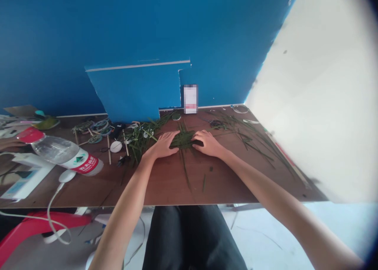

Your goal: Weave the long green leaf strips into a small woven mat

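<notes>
A woven piece of long green leaf strips (186, 139) lies on the brown table in front of me, with loose strip ends sticking out toward the wall and toward me. My left hand (165, 144) grips its left edge, fingers over the far side and thumb on the near side. At the right edge my right hand (208, 143) holds it in the same way, fingers curled and thumb below. Some of the weave is hidden behind the fingers. A heap of loose green strips (138, 144) lies close to my left hand.
More strips (251, 138) are scattered at the right. Upright against the blue wall stands a phone (190, 99). At left are a water bottle (63, 150) lying tilted, a white power strip (28, 179), a round white charger (67, 176) with cable, and small wound rings (100, 126).
</notes>
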{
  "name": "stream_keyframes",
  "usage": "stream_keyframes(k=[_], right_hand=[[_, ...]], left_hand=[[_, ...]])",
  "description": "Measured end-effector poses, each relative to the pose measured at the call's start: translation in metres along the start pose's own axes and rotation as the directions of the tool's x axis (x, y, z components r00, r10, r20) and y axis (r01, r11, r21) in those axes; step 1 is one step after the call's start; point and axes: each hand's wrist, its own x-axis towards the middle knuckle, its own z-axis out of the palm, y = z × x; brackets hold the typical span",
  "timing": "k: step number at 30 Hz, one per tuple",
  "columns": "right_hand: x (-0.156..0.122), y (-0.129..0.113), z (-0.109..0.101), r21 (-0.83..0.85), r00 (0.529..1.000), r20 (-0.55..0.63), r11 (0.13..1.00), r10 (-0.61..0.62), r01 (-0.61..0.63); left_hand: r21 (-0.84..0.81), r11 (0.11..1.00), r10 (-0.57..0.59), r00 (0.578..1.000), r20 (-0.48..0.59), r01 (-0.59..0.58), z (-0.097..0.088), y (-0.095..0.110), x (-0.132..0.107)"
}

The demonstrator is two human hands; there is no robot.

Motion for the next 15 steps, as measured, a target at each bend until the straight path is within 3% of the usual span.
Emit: stream_keyframes(k=[15], right_hand=[[0.0003,0.0010,0.0023,-0.016,1.000,0.004,1.000,0.012,-0.012]], left_hand=[[-0.007,1.000,-0.002,1.000,-0.019,0.002,0.0027,0.0044,0.0024]])
